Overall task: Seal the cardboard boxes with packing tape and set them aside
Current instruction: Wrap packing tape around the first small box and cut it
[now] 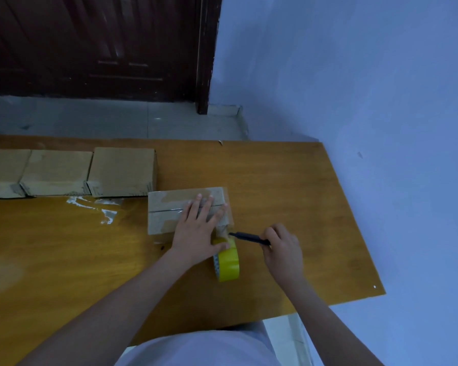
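Note:
A small cardboard box [167,207] lies on the wooden table [288,186], with a strip of clear tape along its top seam. My left hand [196,228] presses flat on the box's right part, fingers spread, thumb touching a yellow tape roll [228,262] that stands on edge just in front of the box. A stretch of tape runs from the roll up to the box. My right hand [282,247] grips a black cutter [249,238] whose tip points at that stretch of tape by the box's near right corner.
Three cardboard boxes [58,171] stand side by side in a row at the table's back left. A shiny scrap of clear tape [95,206] lies in front of them. The table's right edge runs along a blue wall [381,101]; a dark door is behind.

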A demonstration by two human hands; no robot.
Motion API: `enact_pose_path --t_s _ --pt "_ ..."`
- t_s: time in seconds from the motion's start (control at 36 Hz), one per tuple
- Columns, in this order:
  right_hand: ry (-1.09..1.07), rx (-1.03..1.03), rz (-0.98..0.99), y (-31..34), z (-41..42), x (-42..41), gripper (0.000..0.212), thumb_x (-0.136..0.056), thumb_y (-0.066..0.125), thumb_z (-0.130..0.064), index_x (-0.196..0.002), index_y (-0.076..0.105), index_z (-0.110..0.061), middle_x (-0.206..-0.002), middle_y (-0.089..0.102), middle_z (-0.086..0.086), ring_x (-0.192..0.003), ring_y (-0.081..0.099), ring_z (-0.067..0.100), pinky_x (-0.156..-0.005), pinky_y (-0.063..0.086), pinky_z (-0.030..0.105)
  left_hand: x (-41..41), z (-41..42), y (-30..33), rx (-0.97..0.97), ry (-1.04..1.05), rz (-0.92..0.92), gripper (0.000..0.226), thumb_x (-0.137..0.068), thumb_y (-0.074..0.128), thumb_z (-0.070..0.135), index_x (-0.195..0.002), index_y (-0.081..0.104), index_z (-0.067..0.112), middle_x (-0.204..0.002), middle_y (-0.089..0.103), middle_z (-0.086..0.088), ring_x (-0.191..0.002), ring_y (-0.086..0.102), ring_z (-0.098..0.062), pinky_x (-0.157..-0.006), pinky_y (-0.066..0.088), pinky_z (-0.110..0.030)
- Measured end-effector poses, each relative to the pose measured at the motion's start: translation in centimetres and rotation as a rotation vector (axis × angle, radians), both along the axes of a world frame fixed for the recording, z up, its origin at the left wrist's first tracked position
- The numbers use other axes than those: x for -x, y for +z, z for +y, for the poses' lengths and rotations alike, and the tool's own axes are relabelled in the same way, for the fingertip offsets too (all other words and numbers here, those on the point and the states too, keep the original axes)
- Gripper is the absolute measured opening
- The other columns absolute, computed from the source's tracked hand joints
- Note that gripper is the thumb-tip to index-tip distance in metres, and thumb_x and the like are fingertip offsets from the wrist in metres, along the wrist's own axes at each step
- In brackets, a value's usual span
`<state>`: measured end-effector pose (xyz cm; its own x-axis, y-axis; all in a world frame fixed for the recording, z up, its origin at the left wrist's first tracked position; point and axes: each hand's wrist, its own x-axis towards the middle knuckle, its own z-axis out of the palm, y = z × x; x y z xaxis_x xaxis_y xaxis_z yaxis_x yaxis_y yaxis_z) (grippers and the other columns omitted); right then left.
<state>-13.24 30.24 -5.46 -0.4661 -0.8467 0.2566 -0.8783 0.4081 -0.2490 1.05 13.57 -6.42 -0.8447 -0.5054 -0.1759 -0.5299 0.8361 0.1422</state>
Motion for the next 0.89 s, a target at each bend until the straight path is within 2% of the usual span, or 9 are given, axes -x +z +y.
enact_pose_path --t_s 0.06,0.14,0.22,0.61,0.72,0.89 --pt "-0.009 0.046 0.049 0.0 0.0 -0.1 0.045 -0.063 0.076 0.006 -0.077 0.041 -0.019 -0.078 0.052 0.002 -0.06 0.047 0.021 -0.057 0.032 0.029 0.1 0.0 0.0 -0.003 0.001 -0.004 0.097 -0.08 0.033 0.081 -0.144 -0.025 0.036 -0.16 -0.013 -0.006 -0.145 -0.018 -0.031 -0.115 -0.014 -0.042" --pt "0.0 0.136 0.11 -0.2 -0.3 -0.4 0.031 -0.07 0.058 0.009 -0.07 0.043 -0.018 -0.077 0.053 0.001 -0.065 0.043 0.017 -0.063 0.022 0.027 0.1 0.0 0.0 -0.007 0.0 -0.014 0.097 -0.08 0.033 0.081 -0.144 -0.025 0.036 -0.16 -0.013 -0.006 -0.145 -0.018 -0.031 -0.115 -0.014 -0.043" --pt "0.021 0.159 0.177 -0.4 -0.7 -0.5 0.022 -0.073 0.047 0.003 -0.065 0.049 -0.017 -0.076 0.057 -0.002 -0.062 0.044 0.016 -0.064 0.025 0.027 0.1 0.0 0.1 -0.006 -0.002 -0.011 0.098 -0.08 0.034 0.081 -0.147 -0.02 0.035 -0.16 -0.012 -0.007 -0.145 -0.017 -0.031 -0.115 -0.013 -0.043" --pt "-0.018 0.199 0.317 -1.1 -2.3 -0.5 0.021 -0.073 0.052 -0.001 -0.06 0.053 -0.018 -0.069 0.052 0.0 -0.068 0.038 0.016 -0.068 0.029 0.029 0.1 0.1 0.1 0.011 -0.005 -0.004 0.097 -0.08 0.033 0.081 -0.144 -0.024 0.034 -0.16 -0.009 -0.007 -0.146 -0.014 -0.032 -0.115 -0.013 -0.043" --pt "-0.017 0.171 0.335 -1.5 -2.6 -0.2 0.022 -0.071 0.055 0.002 -0.06 0.052 -0.017 -0.068 0.05 0.001 -0.068 0.037 0.018 -0.067 0.029 0.03 0.1 0.0 0.0 0.001 -0.003 0.011 0.095 -0.08 0.032 0.081 -0.149 -0.014 0.034 -0.161 -0.006 -0.008 -0.146 -0.012 -0.032 -0.115 -0.012 -0.043" --pt "0.014 0.095 0.331 -2.1 -2.4 0.5 0.018 -0.072 0.05 -0.002 -0.059 0.054 -0.014 -0.071 0.047 0.002 -0.068 0.034 0.018 -0.062 0.022 0.027 0.1 -0.1 -0.1 0.005 -0.004 -0.002 0.095 -0.075 0.023 0.081 -0.149 -0.015 0.034 -0.161 -0.007 -0.008 -0.146 -0.013 -0.032 -0.115 -0.012 -0.043"
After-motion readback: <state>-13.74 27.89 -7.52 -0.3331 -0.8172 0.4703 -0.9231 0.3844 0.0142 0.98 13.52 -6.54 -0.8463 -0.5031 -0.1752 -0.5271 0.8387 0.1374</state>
